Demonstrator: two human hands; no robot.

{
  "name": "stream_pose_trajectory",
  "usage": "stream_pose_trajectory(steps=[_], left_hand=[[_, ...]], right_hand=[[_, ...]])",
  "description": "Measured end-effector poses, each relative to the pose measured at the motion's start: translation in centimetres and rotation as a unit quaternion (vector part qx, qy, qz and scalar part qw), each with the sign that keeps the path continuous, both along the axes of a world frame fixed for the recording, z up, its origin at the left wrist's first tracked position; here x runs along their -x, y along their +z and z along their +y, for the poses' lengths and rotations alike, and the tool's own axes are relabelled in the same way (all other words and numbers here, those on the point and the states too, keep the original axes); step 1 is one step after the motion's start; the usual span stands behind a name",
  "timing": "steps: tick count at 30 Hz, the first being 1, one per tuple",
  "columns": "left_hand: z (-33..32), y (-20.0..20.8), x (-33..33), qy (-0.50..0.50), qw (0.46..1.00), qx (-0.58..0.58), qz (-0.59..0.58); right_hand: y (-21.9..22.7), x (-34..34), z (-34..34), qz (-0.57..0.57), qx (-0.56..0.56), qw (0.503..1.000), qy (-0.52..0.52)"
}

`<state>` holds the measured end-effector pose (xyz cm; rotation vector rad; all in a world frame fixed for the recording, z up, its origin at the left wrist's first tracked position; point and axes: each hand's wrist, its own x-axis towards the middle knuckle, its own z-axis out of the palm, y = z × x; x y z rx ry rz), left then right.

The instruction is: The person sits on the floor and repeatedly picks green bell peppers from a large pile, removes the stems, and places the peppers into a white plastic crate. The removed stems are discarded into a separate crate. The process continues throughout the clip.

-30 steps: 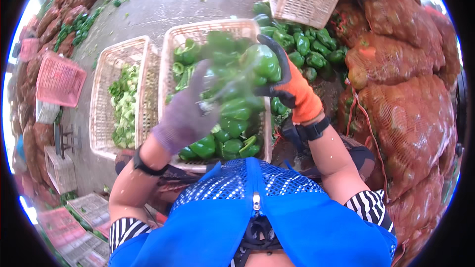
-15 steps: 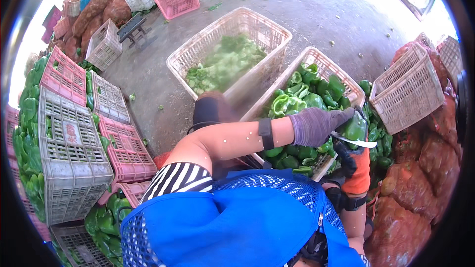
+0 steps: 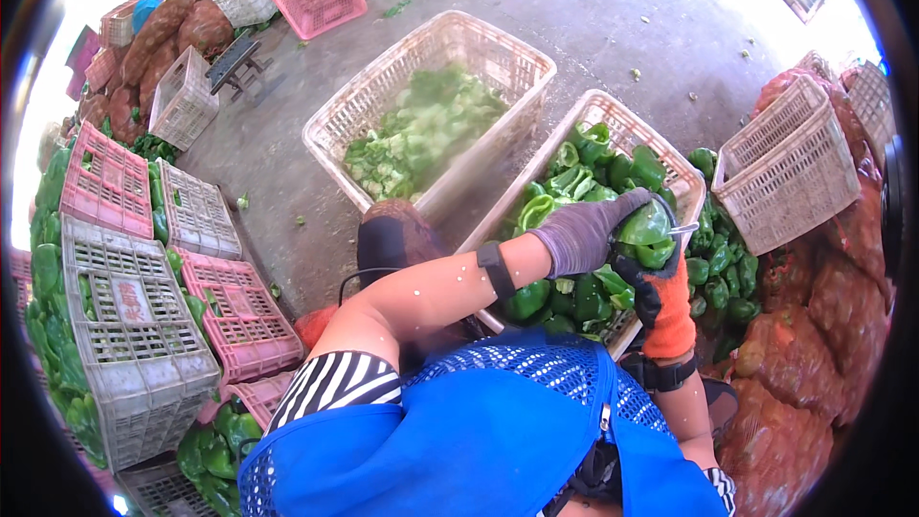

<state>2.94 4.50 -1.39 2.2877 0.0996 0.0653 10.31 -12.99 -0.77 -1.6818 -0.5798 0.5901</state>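
grey-gloved left hand (image 3: 584, 230), orange-gloved right hand (image 3: 661, 302), green pepper (image 3: 643, 227), cream basket (image 3: 517, 48), blue apron (image 3: 479, 431)

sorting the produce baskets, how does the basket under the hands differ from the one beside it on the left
The basket under the hands holds whole, glossy dark green peppers; the left basket holds paler green cut pieces. The first is piled nearly to its rim, the second is filled only part way, its walls showing. The left hand and right hand hold a green pepper over the first; none reach the second. Both are cream, rectangular lattice baskets on the concrete floor.
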Motion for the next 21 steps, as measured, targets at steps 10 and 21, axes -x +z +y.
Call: stream_pose_trajectory(steps=[10, 21], left_hand=[[7.6, -2.5, -5.4, -0.02, 0.948, -0.216, 0.234], [36.6, -11.8, -3.1, 0.316, 0.912, -0.234, 0.121]], right_hand=[[-5.8, -1.9, 0.7, -0.071, 0.117, 0.991, -0.011], [-11.2, -2.9, 0.7, -0.363, 0.253, 0.897, -0.013]])
